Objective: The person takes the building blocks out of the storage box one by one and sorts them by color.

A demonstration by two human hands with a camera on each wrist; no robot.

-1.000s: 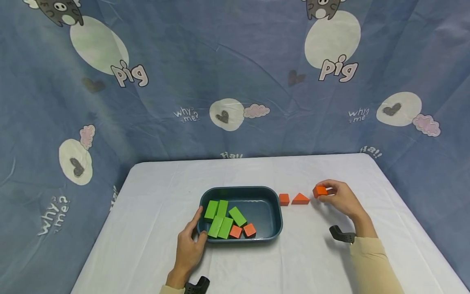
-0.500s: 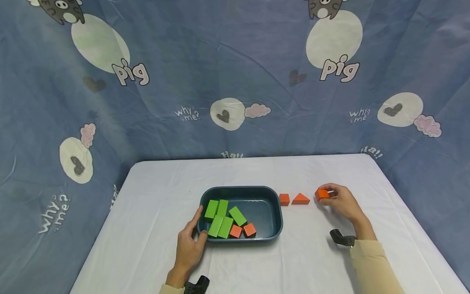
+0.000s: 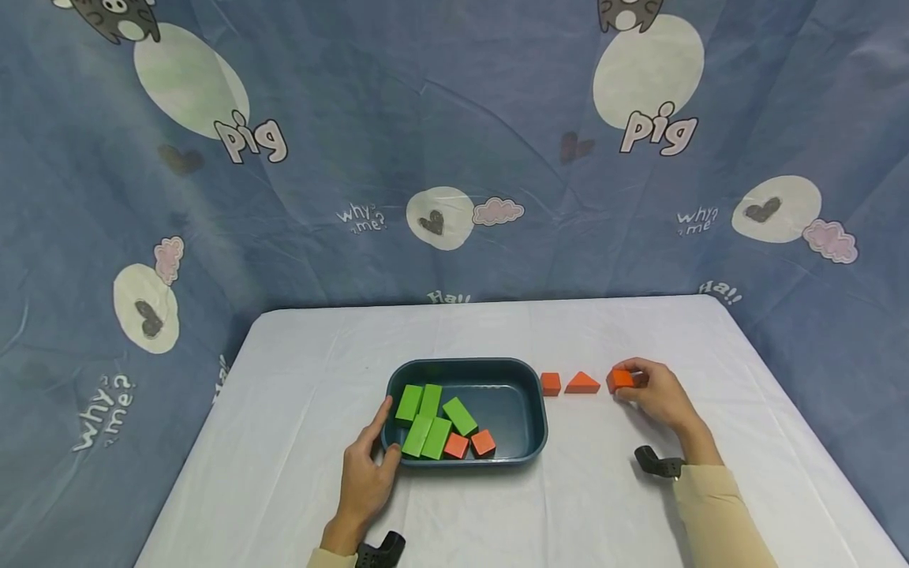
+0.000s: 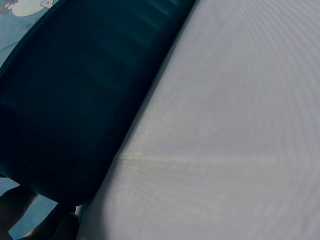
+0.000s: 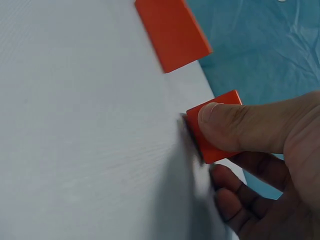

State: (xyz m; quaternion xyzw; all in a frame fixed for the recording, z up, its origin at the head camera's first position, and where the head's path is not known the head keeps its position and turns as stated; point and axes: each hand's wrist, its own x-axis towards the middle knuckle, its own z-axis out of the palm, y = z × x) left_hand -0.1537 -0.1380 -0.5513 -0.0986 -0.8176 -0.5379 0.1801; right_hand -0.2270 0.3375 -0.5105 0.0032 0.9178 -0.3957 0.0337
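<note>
Since a second ago we have lowered our right hand (image 3: 656,394) from just above the cloth down onto it, carrying the orange cube (image 3: 621,379) with it, while our left hand (image 3: 368,473) has not shifted. We now pinch that cube between thumb and fingers, and it sits on the white tablecloth (image 3: 298,379) at the right end of a short row, just beside the orange triangular block (image 3: 581,383), with another orange cube (image 3: 550,383) further left, close to the tray. In the right wrist view our thumb (image 5: 235,127) presses flat on the cube's face (image 5: 215,130). Our left hand rests with relaxed, straight fingers against the near left corner of the dark teal tray (image 3: 529,438), thumb on its rim. Inside lie five green rectangular blocks (image 3: 429,418) and two small orange cubes (image 3: 470,444). The left wrist view shows only the tray's dark wall (image 4: 75,100) and the cloth. Behind the table hangs a blue cartoon-pig sheet (image 3: 454,142), draped on all sides.
</note>
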